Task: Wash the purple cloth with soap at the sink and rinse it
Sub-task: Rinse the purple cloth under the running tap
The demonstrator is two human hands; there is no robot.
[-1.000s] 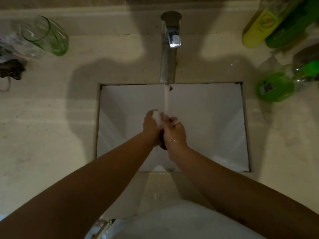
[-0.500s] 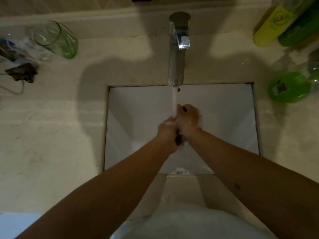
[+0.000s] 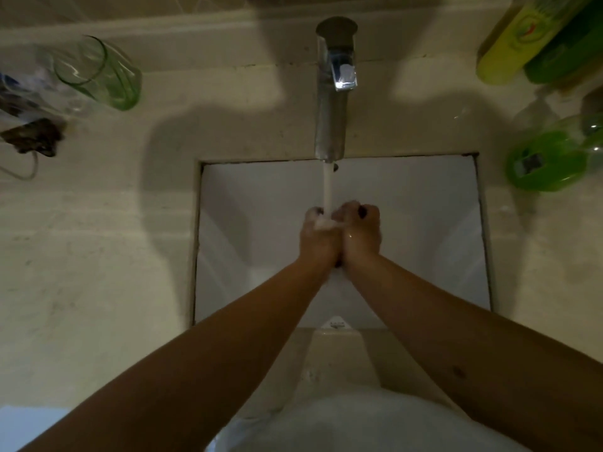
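Over the white sink point(image 3: 248, 230) my left hand point(image 3: 318, 239) and my right hand point(image 3: 362, 234) are pressed together side by side, fingers curled. Between them they grip the dark purple cloth point(image 3: 338, 263), of which only a small dark part shows between the wrists and at my right fingertips. White soap foam point(image 3: 324, 224) sits on my left fingers. A thin stream of water point(image 3: 327, 187) runs from the chrome faucet point(image 3: 331, 109) and lands on the foam between my hands.
A green glass point(image 3: 107, 76) lies at the back left of the beige counter, beside a dark clump with a cord point(image 3: 34, 137). Yellow and green bottles point(image 3: 509, 44) stand at the back right, a green bottle point(image 3: 548, 161) lies beside the sink.
My hands have rubbed the cloth back and forth against each other and now sit level under the stream, with foam showing on the left fingers again. The view has shifted slightly.
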